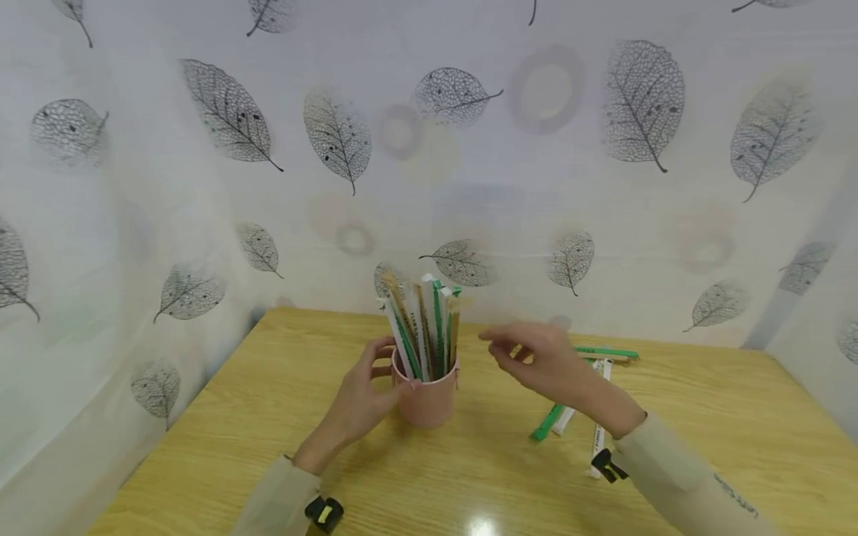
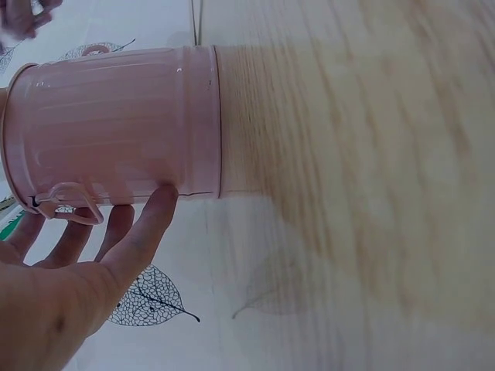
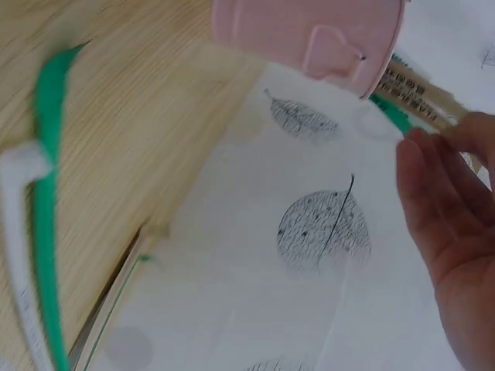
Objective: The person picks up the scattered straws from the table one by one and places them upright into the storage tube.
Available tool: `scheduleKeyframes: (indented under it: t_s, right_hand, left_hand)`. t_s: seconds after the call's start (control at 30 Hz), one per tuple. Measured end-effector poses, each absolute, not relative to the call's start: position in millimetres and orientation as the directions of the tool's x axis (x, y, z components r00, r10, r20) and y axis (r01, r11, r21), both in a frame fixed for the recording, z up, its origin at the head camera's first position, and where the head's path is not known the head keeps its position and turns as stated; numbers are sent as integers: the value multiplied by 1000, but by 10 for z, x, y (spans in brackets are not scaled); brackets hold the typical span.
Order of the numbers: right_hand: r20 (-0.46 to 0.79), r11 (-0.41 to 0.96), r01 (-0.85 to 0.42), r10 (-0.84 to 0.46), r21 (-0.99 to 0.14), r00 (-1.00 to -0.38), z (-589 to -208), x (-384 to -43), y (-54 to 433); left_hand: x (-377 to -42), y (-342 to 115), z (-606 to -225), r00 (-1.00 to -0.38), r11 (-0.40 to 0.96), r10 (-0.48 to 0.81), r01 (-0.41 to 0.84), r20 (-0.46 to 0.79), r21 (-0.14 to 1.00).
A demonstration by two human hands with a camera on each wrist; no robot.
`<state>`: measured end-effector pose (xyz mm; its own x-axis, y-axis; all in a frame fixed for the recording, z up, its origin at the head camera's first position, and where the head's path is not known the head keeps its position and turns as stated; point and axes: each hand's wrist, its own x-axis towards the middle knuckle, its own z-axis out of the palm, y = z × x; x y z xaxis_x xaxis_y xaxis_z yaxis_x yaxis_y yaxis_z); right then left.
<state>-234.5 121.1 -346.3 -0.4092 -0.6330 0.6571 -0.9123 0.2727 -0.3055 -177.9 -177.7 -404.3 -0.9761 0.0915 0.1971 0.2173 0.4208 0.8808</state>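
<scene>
A small pink metal bucket [image 1: 427,403] with side loops stands upright on the table. Its upper part is filled with long, slim wrapped packets [image 1: 417,331] in white, green and brown, leaning at various angles. My left hand [image 1: 362,394] grips the bucket from the left, thumb on the near side and fingers reaching round behind; the left wrist view shows the fingers along the bucket's wall [image 2: 116,124]. Just right of the packets, my right hand [image 1: 539,365] hovers with loosely bent fingers and nothing visible between them. In the right wrist view its fingertips appear near a brown printed packet [image 3: 418,97].
More slim packets lie on the wooden table [image 1: 509,476] under and beside the right forearm: a green one [image 1: 548,423], a white one [image 1: 599,444] and another green one [image 1: 606,351] behind. A leaf-patterned curtain [image 1: 469,186] hangs along the table's back.
</scene>
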Motion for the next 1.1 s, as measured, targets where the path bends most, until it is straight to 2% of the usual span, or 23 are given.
scheduleKeyframes:
  t_s: [0.2,0.33,0.43,0.67,0.87,1.0,1.1]
  right_hand:
    - [331,408,-866,-806,-291,-491,-3599,-2232,1542]
    - [152,498,-837,-831,-227,-535,-3740,-2130,1676]
    - [85,537,-823,-826,-183,-558,-3843,-2064,1738]
    - [65,555,-829,-827,-62,-559,-4004,-2017,1790]
    - [71,532,-846,-843,-44,-534,-4037,-1981,1759]
    - [126,488,-873,-864,-27,-487,-4036,-1957,1738]
    - [217,436,-900,-876,-24,-430,-4024,-1962,1736]
  left_hand:
    - [-1771,-1792,-4043,-977,419,94,215,193,882]
    - [-1771,-1789,-4044,-976,419,92,217,197,882]
    - [-1777,-1790,-4053,-974,425,97,226,204,877]
    - [-1774,-1789,-4054,-974,423,93,225,205,878]
    - [-1780,-1795,-4066,-971,424,111,239,212,874]
    - [-1782,-1798,-4073,-971,420,111,240,214,875]
    - [-1779,-1799,-4067,-969,421,115,246,218,873]
